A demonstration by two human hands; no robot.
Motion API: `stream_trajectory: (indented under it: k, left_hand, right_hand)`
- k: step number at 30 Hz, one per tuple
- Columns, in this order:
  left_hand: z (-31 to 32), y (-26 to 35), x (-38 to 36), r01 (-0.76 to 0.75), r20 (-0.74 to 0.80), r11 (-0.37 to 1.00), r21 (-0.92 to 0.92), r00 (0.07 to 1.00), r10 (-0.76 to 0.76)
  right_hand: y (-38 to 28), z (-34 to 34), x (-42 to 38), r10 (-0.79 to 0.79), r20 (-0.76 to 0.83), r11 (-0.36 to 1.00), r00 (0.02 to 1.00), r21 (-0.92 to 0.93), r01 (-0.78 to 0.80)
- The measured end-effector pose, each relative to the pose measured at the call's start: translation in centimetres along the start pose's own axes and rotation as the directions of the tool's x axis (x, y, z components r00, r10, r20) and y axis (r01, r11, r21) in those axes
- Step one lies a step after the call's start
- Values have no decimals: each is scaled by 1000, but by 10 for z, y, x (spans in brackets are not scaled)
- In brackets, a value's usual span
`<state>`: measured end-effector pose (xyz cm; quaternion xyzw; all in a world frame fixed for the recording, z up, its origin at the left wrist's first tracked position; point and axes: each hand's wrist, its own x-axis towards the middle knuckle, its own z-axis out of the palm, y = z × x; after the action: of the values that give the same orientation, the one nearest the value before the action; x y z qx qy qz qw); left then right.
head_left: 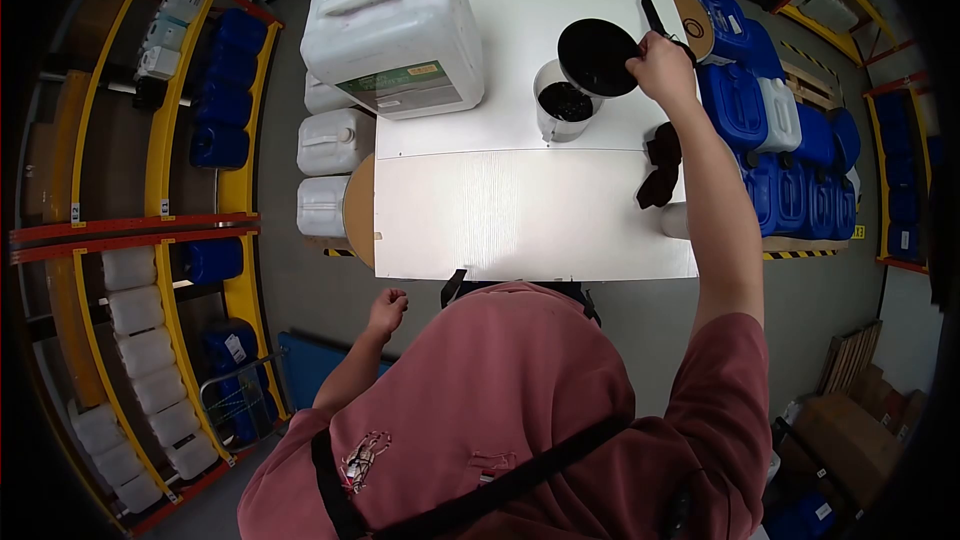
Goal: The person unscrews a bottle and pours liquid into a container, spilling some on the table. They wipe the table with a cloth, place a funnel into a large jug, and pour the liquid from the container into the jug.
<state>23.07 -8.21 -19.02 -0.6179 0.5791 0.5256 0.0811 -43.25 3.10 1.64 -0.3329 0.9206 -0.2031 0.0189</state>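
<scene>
The right hand (664, 66) reaches far out over the white table (520, 210), its fingers closed around the edge of a black round lid (597, 56). The lid is held tilted and lifted, just to the left of the hand, partly over the mouth of a small pale bucket (562, 105) that stands below and to the left of the hand. The bucket is open and shows dark contents inside; holding the lid off to one side like this leaves the opening exposed while the lid stays close over it.

Just beyond the hand, a black pen-like tool (650, 8) lies on the table, and whether the hand touches it cannot be told. Nearer the body than the hand, beside the forearm, some dark lumpy pieces (660, 170) sit by the table's right edge. Far to the left of the hand, a large white jerrycan (395, 30) with a green label stands on the table's far corner, well apart from the bucket.

The left hand (387, 312) hangs low by the body, off the near edge of the table, loosely curled into a fist and holding nothing that shows. White and blue canisters (745, 90) are stacked on the floor to either side of the table.
</scene>
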Motion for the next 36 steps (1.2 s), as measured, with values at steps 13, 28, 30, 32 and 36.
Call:
stream_trajectory:
  k: [13,28,30,32,36]
  left_hand:
    - [-2,1,-8,11,-28,999,-43,1000,-12]
    - [-3,3,-7,7,-28,999,-39,1000,-8]
    - [-2,4,-7,2,-28,999,-39,1000,-4]
    - [-2,4,-6,-2,-31,999,-41,1000,0]
    - [-1,5,-8,4,-29,1000,-28,1000,-5]
  right_hand:
    - [-5,-1,-2,21,28,1000,999,-17,-20]
    - [-7,0,-7,18,26,999,1000,36,-19]
    - [-4,-1,-8,-3,37,1000,999,-4,4]
    - [-4,-1,-6,-29,48,999,998,-43,31]
    - [-6,-1,-6,3,37,999,999,47,-5]
